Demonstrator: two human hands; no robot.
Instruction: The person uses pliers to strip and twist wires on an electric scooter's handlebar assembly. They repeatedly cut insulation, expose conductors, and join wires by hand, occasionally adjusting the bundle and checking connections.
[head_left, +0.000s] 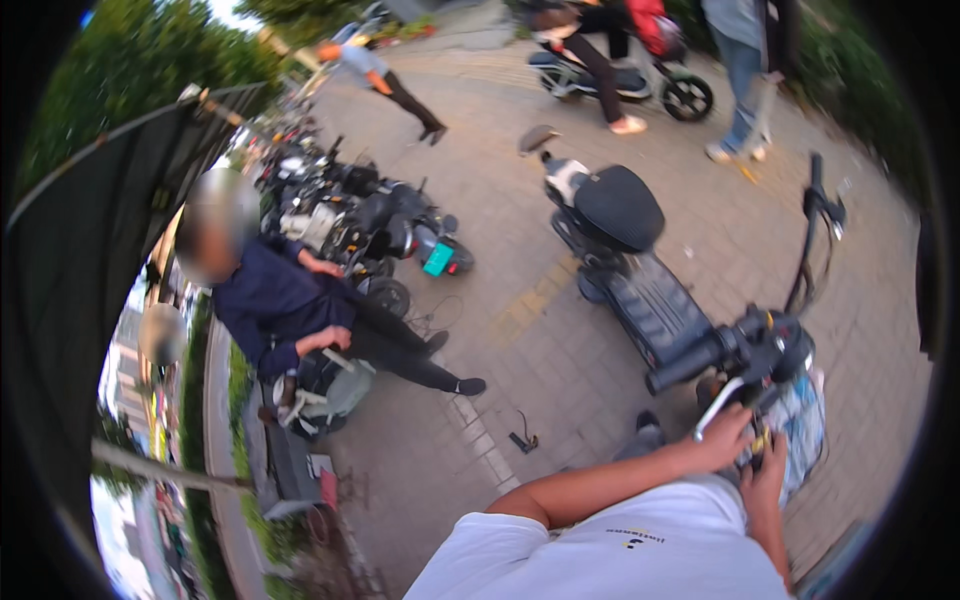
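I stand at the front of a black electric scooter point(660, 310), whose handlebar point(765, 340) is close to my arms. My left hand point(724, 440) is below the silver brake lever point(716, 410), its fingers curled against the scooter's front. Just beside it, my right hand point(766, 468) is closed around a small part. A yellowish and dark piece point(759, 443) shows between the two hands, but its kind is too small to tell. A blue-and-white plastic-like sheet or bag point(805, 425) hangs next to my right hand.
On the paving lies a small dark tool-like object point(524, 440) with a cord. A person in dark clothes point(290, 300) sits at the left, before a row of parked scooters point(370, 210). Other people and another scooter point(630, 80) are at the back. The scooter's black seat point(620, 208) faces away.
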